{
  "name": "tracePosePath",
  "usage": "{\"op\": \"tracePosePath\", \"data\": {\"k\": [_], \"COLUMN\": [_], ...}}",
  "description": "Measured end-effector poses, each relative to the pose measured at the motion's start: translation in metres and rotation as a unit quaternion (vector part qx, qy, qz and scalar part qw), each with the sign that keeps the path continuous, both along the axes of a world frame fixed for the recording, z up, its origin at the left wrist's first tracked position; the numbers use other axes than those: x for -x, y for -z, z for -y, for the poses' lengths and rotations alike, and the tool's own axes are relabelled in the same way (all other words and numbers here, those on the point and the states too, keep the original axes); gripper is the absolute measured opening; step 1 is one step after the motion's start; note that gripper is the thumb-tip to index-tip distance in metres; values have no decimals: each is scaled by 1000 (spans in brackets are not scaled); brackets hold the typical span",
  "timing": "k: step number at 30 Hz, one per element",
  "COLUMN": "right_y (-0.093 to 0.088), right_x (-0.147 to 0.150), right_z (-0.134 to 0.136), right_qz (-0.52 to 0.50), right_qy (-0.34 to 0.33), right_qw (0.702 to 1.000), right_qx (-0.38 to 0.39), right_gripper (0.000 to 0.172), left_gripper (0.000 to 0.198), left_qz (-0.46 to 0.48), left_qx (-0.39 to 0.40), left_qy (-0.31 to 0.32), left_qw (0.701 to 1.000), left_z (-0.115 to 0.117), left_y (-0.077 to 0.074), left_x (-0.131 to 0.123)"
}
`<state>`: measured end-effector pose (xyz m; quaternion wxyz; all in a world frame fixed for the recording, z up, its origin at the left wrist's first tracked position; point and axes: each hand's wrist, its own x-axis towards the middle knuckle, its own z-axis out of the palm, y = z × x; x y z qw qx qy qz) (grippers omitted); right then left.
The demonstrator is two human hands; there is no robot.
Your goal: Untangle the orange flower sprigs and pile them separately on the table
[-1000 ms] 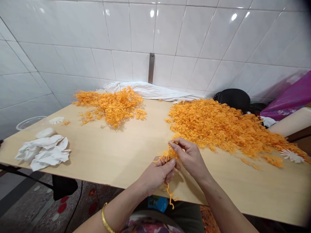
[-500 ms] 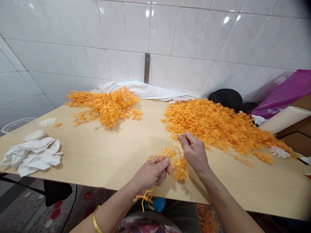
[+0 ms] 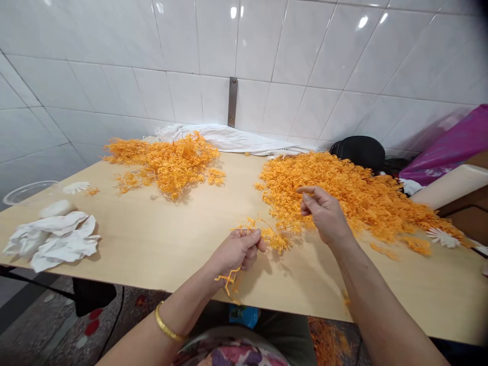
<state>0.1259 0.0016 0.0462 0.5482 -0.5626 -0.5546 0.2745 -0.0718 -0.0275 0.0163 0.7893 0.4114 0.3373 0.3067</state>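
Near the table's front edge, my left hand point(image 3: 242, 249) pinches a bunch of orange branching plastic sprigs point(image 3: 276, 239). Part of the bunch trails to the right over the tabletop, and a loose sprig point(image 3: 229, 279) dangles below the wrist. My right hand point(image 3: 324, 211) is raised over the near edge of the large right-hand heap of orange sprigs point(image 3: 343, 198). Its thumb and forefinger are drawn close together; whether anything tiny lies between them I cannot make out. A second, smaller heap of orange sprigs point(image 3: 163, 162) lies at the back left.
Crumpled white cloth point(image 3: 64, 239) lies on the left of the table point(image 3: 152, 244). A white sheet point(image 3: 229, 137) runs along the tiled wall. Behind the right heap are a black case point(image 3: 358, 152) and a purple bag point(image 3: 446, 147). A white daisy-like piece point(image 3: 442, 237) lies at right.
My right hand has moved away from the left hand, up and to the right over the large heap. The left hand has shifted slightly up and left, still holding the sprigs.
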Motion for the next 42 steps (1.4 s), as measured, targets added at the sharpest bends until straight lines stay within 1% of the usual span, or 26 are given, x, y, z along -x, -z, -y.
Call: {"op": "tracePosePath", "data": {"k": [3,5,7,9,11,12,14,16,17,18,19,21,22,24,27,29,31,32,34,36,37,38,39,40,41,42], "right_y": [7,5,-2,-9,-11,-8,5,25,36,47,56,69,72,70,60,55,51,49,44,35,28,21,13,5,-3,-10], "right_x": [10,9,3,-10,-27,-35,-51,-61,-62,-62,-59,-50,-44,-35,-26,-23,-19,-17,-11,-5,-1,2,5,9,14,20], "right_z": [4,8,16,29,48,61,90,120,134,145,154,161,160,148,114,85,58,46,26,14,10,7,5,2,-1,-3], "right_qz": [45,56,48,47,71,87,122,159,182,210,248,359,412,488,529,547,569,582,604,606,594,569,532,484,428,368], "right_qy": [-63,-65,-29,29,95,130,208,277,296,299,282,240,217,170,82,44,27,29,59,115,140,156,157,137,95,37], "right_qw": [996,996,998,997,990,984,968,946,937,931,927,901,882,852,839,833,820,812,794,787,791,804,826,857,891,923], "right_qx": [36,27,-16,-61,-80,-81,-72,-51,-32,-9,15,51,65,85,91,76,54,41,14,-21,-44,-72,-98,-116,-118,-102], "right_gripper": [21,21,19,17,17,17,19,21,22,25,29,37,37,31,22,21,22,22,26,29,27,24,23,22,23,23], "left_gripper": [36,36,34,31,28,26,24,23,23,24,25,25,25,25,26,28,30,31,33,36,37,38,38,37,36,36], "left_qz": [-4,-1,9,25,40,46,53,52,50,47,43,38,35,23,-11,-48,-97,-122,-155,-161,-159,-160,-161,-164,-166,-167], "left_qx": [7,14,23,39,54,56,56,57,59,60,61,49,36,-10,-120,-197,-246,-255,-244,-215,-202,-189,-177,-164,-154,-147], "left_qy": [31,47,46,28,6,-3,-13,-13,-10,-7,-2,8,12,9,-18,-39,-41,-28,35,128,172,209,236,255,268,278], "left_qw": [999,999,999,999,998,997,997,997,997,997,997,998,999,1000,993,979,963,959,957,955,951,946,942,939,936,935], "left_z": [-1,-2,-3,-5,-7,-8,-10,-12,-12,-12,-12,-11,-12,-14,-21,-29,-38,-43,-52,-61,-65,-70,-74,-77,-80,-82], "left_y": [2,5,7,8,7,6,6,8,10,10,10,5,0,-17,-45,-58,-63,-62,-58,-50,-47,-43,-40,-37,-34,-32], "left_x": [0,1,4,7,10,11,13,15,16,16,16,17,17,19,23,28,32,33,36,38,39,40,40,40,40,39]}}
